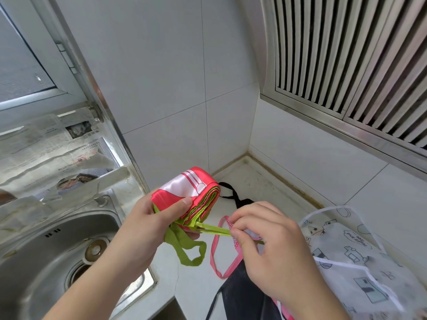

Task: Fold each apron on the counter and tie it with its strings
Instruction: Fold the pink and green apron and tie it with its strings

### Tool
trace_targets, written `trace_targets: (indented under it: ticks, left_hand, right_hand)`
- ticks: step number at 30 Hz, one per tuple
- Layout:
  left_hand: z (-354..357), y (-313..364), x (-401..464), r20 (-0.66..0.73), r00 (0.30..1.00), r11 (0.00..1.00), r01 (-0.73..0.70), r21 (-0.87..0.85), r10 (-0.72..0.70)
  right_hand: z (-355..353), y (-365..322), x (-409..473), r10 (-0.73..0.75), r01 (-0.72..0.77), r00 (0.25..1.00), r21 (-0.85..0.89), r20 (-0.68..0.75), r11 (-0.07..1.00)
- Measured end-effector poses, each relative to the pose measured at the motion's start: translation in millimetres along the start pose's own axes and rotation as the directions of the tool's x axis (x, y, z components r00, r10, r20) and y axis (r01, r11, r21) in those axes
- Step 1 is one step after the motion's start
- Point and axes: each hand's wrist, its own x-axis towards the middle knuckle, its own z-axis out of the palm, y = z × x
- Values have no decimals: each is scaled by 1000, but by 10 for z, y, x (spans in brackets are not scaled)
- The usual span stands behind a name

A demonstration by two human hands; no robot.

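My left hand (147,225) grips a folded pink satin apron (187,190) with green lining, held above the counter's left edge, thumb pressed on top. Green strings (187,248) come out of its lower end; one loop hangs down. My right hand (265,241) pinches a taut green string end pulled out to the right of the bundle. On the counter (196,285) below lie a dark apron with a pink strap (217,257) and a translucent white printed apron (360,255).
A steel sink (57,262) sits at the left with a faucet base behind it. Newspaper lines the window ledge (46,153). A range hood (346,65) overhangs at the upper right. Tiled walls meet at the far corner. A black strap (231,192) lies behind the bundle.
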Motion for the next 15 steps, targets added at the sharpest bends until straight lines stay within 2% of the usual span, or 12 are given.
trace_targets:
  ticks: [4, 10, 11, 13, 15]
  left_hand:
    - [26, 12, -12, -11, 1000, 1000, -10, 27, 10]
    - [54, 18, -1, -35, 999, 997, -39, 61, 41]
    - [57, 15, -2, -31, 999, 998, -42, 55, 44]
    - [67, 12, -6, -13, 999, 999, -31, 15, 32]
    - [64, 18, -11, 18, 1000, 998, -13, -60, 14]
  right_hand:
    - [-19, 21, -4, -51, 56, 997, -103, 53, 993]
    - [-19, 25, -31, -5, 8, 999, -72, 39, 997]
    - [-18, 15, -38, 18, -18, 1000, -19, 24, 1000]
    - [-12, -4, -49, 165, -168, 986, 165, 36, 972]
    - [14, -19, -45, 310, -348, 937, 390, 159, 852]
